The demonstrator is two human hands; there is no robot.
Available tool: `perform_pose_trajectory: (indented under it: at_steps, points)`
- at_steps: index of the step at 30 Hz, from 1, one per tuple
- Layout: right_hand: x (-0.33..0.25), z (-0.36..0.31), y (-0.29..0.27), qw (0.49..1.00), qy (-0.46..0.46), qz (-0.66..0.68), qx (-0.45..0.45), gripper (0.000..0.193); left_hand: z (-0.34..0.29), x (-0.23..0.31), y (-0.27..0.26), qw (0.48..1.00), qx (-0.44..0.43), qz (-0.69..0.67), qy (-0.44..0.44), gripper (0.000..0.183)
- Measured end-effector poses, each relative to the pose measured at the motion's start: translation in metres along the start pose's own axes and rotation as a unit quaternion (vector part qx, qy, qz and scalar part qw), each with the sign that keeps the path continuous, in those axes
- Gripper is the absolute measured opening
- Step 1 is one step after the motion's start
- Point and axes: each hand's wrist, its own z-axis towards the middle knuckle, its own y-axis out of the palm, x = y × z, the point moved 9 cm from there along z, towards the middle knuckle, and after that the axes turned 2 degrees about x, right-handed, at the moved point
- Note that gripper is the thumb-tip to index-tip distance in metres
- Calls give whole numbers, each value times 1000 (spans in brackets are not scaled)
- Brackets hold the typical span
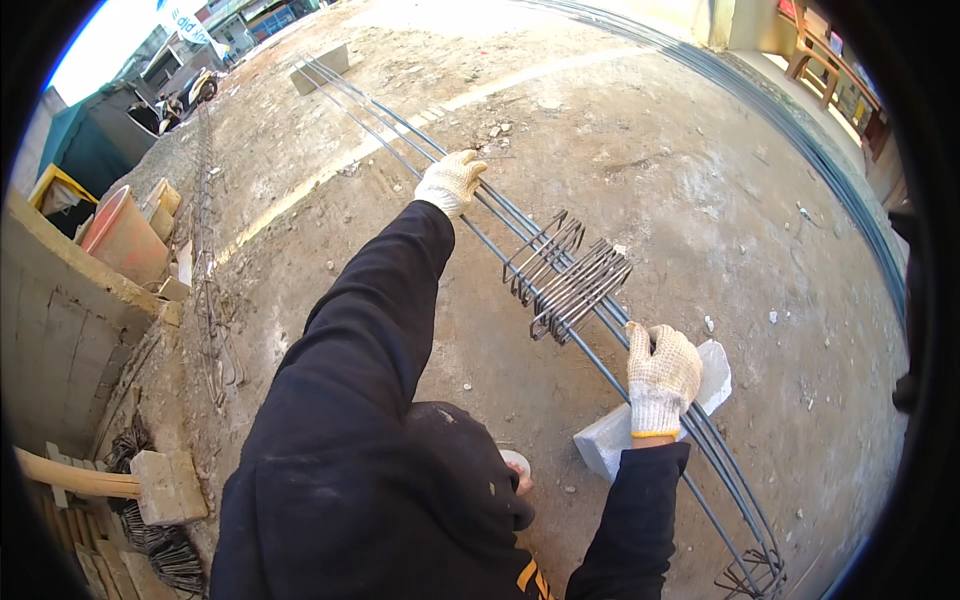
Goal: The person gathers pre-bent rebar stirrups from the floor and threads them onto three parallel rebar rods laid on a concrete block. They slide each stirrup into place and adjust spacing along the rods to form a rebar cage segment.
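Two gloved hands rested on a run of long steel bars (500, 215) laid across the dusty ground (700, 200). Nearest, the right hand (660, 372) had its fingers curled shut around the bars, just above a pale concrete block (605, 440) that propped them. Past it, a bunch of bent wire stirrups (570, 275) hung around the bars. Farther out, the left hand (452, 180) lay on the bars, fingers together; whether it gripped them I could not tell.
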Motion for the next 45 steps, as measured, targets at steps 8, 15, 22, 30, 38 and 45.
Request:
perform_pose_trajectory:
  at_steps: [8,15,22,30,38,45]
  points:
    - [-1,-2,-5,999,-20,28,35,33,19,-22,36,956,-280,73,-44,19]
    - [0,-1,-4,1000,-4,23,18,33,30,-5,46,932,-334,140,17,31]
    - [0,-2,-7,998,-13,41,38,34,23,21,31,893,-353,239,143,22]
    - [1,0,-6,996,-22,83,35,33,19,-5,56,870,-340,277,227,18]
    - [-4,0,-8,998,-26,48,40,32,28,-32,53,867,-436,236,-50,44]
    - [-2,-1,-7,998,-11,58,25,31,11,-92,119,877,-343,-84,-326,80]
